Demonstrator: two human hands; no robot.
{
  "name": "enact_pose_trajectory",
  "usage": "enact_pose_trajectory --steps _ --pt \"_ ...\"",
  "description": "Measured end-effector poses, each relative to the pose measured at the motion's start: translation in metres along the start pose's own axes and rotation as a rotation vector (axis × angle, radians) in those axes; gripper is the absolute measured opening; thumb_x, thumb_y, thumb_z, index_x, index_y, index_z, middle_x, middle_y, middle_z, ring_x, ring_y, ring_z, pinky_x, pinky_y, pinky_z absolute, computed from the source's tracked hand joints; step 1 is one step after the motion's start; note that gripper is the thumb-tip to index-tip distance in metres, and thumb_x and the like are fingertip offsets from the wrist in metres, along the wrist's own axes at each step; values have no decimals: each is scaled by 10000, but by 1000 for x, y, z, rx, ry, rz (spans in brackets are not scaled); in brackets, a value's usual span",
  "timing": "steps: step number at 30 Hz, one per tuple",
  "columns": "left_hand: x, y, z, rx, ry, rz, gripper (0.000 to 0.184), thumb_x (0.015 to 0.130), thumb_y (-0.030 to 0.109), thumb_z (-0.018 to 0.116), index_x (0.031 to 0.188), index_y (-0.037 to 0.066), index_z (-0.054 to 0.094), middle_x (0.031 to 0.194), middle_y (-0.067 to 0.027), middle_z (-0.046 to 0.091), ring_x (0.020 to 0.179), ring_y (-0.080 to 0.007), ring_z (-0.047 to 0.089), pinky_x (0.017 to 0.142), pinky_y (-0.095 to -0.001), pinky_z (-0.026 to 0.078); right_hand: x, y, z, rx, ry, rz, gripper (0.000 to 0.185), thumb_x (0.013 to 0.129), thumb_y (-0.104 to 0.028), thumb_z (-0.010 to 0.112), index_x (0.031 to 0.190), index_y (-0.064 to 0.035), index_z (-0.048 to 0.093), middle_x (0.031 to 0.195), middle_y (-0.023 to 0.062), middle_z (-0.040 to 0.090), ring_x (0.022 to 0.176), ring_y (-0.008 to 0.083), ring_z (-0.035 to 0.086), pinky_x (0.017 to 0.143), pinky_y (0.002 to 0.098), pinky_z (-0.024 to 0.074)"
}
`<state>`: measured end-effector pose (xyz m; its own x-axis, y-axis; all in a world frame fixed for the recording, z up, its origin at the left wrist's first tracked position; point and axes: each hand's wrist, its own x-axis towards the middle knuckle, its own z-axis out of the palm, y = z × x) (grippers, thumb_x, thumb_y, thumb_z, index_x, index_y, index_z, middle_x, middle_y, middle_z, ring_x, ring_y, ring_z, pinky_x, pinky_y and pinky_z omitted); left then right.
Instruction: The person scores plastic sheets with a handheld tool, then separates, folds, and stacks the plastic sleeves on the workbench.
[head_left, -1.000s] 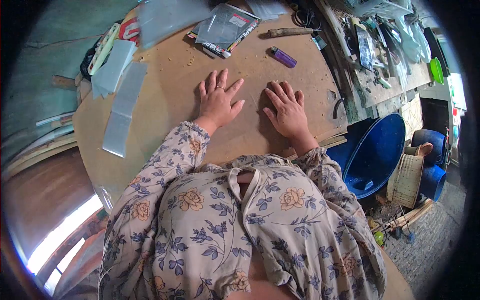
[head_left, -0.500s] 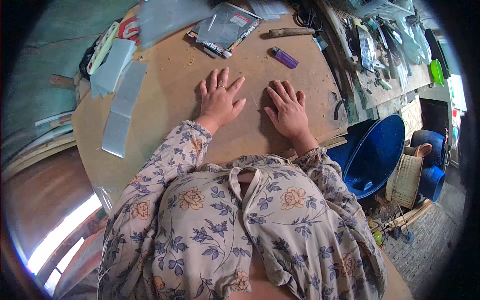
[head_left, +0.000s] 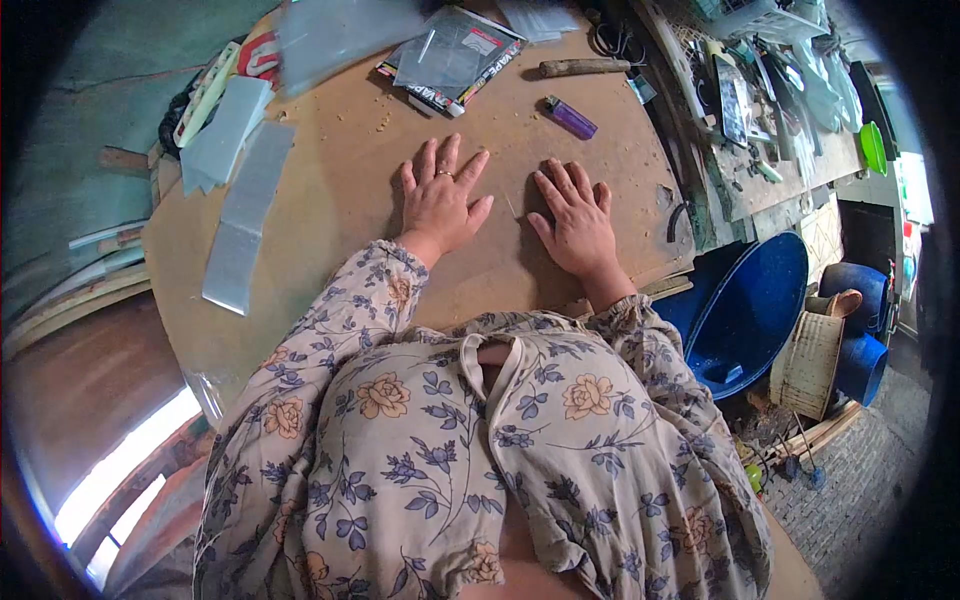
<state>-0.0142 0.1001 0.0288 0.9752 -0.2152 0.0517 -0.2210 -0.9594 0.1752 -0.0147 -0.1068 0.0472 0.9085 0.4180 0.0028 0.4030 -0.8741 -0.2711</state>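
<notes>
Both left hand (head_left: 437, 203) and right hand (head_left: 577, 222) lie open, palms down, on a flat brown tabletop (head_left: 335, 205); beyond the right one, a smooth purple lighter (head_left: 571, 117); beyond the left, a thin printed box (head_left: 497, 63); to their right, lower, a round blue tub (head_left: 752, 312).

Big blue tub (head_left: 752, 310) on the right, cream bin (head_left: 806, 368) beside it, then blue drums (head_left: 862, 368), plus a green bowl (head_left: 873, 148) further up.
</notes>
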Motion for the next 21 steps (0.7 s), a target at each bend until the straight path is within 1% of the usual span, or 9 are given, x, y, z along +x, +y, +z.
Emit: enact_pose_trajectory --steps 9,14,17,19,21 --pt "0 1 -2 -3 8 -8 605 760 373 549 1310 227 344 1379 -126 243 1236 -358 220 959 -534 163 0 -1 0 6 2 7 509 810 -351 498 1269 -156 398 1367 40 309 1273 276 242 996 529 159" --pt "-2 -2 -1 -13 11 -8 611 759 373 547 1311 213 340 1379 -124 242 1239 -353 220 965 -524 161 0 -4 -2 -1 7 -5 509 809 -349 499 1265 -147 401 1366 40 309 1267 264 248 991 523 168" --pt "-2 -5 1 -20 11 -15 611 762 394 536 1313 218 340 1382 -115 247 1256 -339 212 979 -524 140 0 -3 1 -2 16 1 505 807 -348 502 1262 -151 405 1365 41 310 1269 261 246 989 524 169" --pt "-6 -8 0 -107 96 18 624 763 394 534 1320 203 325 1367 -141 260 1251 -336 220 980 -508 145 -1 -6 -1 -3 16 2 506 807 -351 503 1263 -154 405 1364 42 311 1267 263 251 990 523 169" --pt "-7 -8 0 -91 103 32 608 763 398 533 1309 207 345 1359 -152 268 1248 -335 224 980 -505 147 0 -6 -1 -3 17 5 507 806 -353 504 1263 -157 406 1364 43 313 1265 266 256 990 523 169"
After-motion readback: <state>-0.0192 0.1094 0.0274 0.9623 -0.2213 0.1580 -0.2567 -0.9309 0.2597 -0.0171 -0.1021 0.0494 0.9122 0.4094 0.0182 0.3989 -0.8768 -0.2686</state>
